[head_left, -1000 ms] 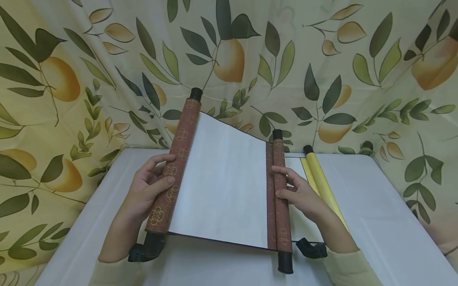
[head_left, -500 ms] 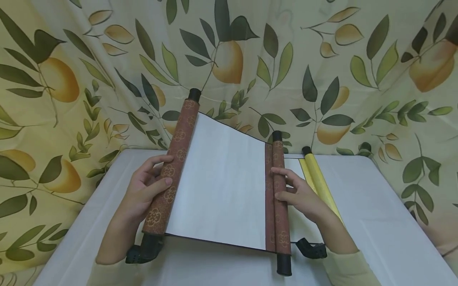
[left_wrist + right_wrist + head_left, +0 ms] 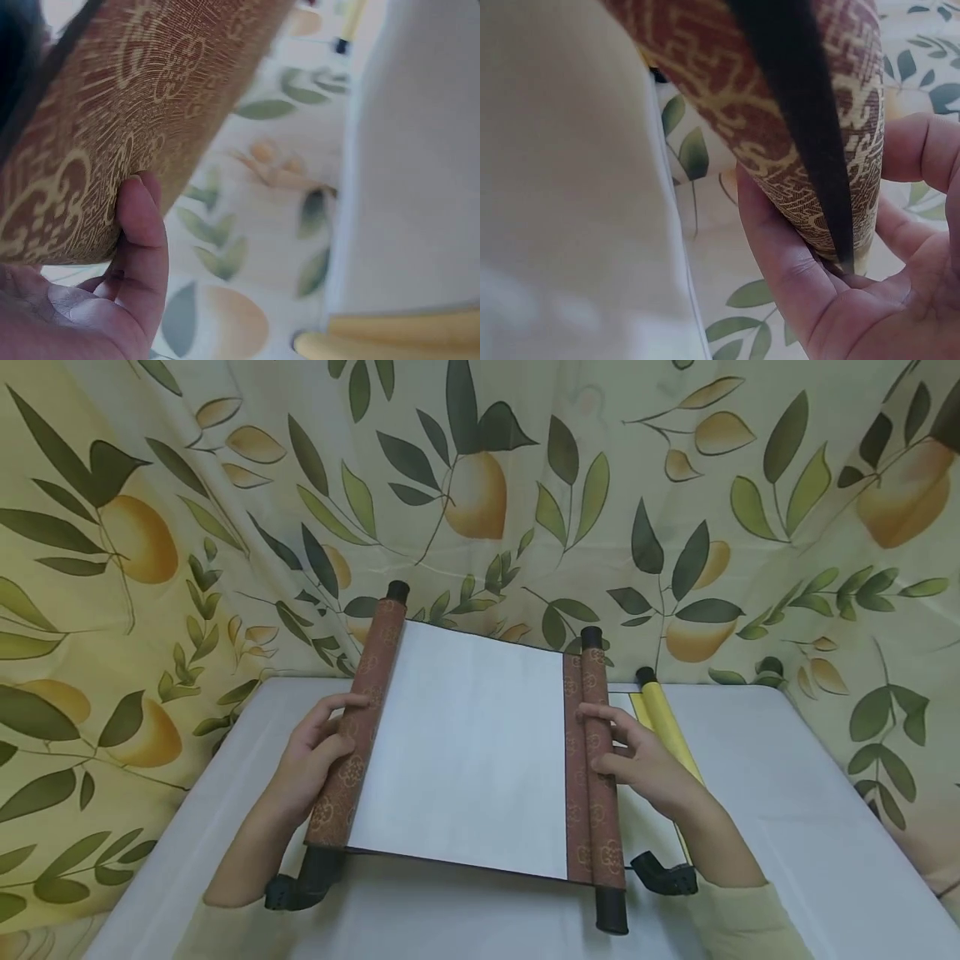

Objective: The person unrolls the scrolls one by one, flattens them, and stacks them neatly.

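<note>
A brown-red patterned scroll (image 3: 468, 752) is held partly unrolled above the table, its blank white side facing me. My left hand (image 3: 311, 764) grips the thicker left roll (image 3: 373, 668), thumb in front; that roll leans, its top black knob to the right. Around the slimmer right roll (image 3: 603, 835) my right hand (image 3: 648, 764) curls, thumb and fingers on its near side. In the left wrist view, fingers (image 3: 142, 247) hold the gold-patterned backing. The right wrist view has the roll between thumb and fingers (image 3: 780, 262), a dark strip running along it.
On the white table (image 3: 787, 827), behind the right hand, lies a second scroll with a yellow roll (image 3: 667, 718), partly unrolled. Black wrist devices (image 3: 663, 872) sit below both hands. A fruit-and-leaf curtain (image 3: 480, 410) hangs at the table's back edge.
The upper end of the left roll has come down. The right roll has shifted slightly right with the right hand. Both hands have kept their grip throughout.
</note>
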Action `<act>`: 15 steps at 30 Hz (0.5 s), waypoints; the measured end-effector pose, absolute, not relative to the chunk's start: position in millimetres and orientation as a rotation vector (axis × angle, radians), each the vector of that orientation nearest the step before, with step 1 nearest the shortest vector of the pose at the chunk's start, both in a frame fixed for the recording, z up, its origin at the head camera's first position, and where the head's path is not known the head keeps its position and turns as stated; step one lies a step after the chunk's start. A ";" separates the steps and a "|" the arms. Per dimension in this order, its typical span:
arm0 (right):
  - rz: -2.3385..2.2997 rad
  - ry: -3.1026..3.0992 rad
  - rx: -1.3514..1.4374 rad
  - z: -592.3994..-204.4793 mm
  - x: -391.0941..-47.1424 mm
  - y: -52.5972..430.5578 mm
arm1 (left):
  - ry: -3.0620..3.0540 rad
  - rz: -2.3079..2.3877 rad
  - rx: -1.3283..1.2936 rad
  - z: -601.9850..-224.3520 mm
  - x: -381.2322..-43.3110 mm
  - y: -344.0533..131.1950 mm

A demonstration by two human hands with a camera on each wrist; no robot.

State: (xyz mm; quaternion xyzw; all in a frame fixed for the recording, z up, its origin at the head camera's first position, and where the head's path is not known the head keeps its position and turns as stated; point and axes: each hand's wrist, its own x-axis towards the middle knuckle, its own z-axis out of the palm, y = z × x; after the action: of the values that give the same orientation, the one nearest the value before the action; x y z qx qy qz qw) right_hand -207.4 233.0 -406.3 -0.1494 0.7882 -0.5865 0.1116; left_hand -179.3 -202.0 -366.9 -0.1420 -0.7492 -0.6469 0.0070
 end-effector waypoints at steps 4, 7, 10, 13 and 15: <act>-1.697 2.322 -0.440 -406.7 -206.4 235.3 | -2.487 -1.901 -0.397 -379.3 -182.3 -202.7; -1.688 2.323 -0.441 -407.1 -205.0 236.0 | -2.542 -1.845 -0.409 -385.2 -183.9 -204.0; -1.673 2.318 -0.454 -406.5 -204.1 236.5 | -2.600 -1.802 -0.407 -387.8 -186.0 -206.5; -1.660 2.303 -0.469 -404.0 -204.6 236.6 | -2.653 -1.767 -0.429 -386.8 -188.4 -209.4; -1.652 2.299 -0.469 -401.6 -205.2 237.0 | -2.675 -1.760 -0.454 -385.5 -190.5 -210.9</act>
State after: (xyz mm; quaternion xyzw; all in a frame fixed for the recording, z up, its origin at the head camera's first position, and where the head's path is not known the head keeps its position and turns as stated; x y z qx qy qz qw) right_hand -205.2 237.0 -401.6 -0.1620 0.7938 -0.5703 0.1357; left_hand -190.5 -210.9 -385.5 -0.1402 -0.8263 -0.5436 -0.0463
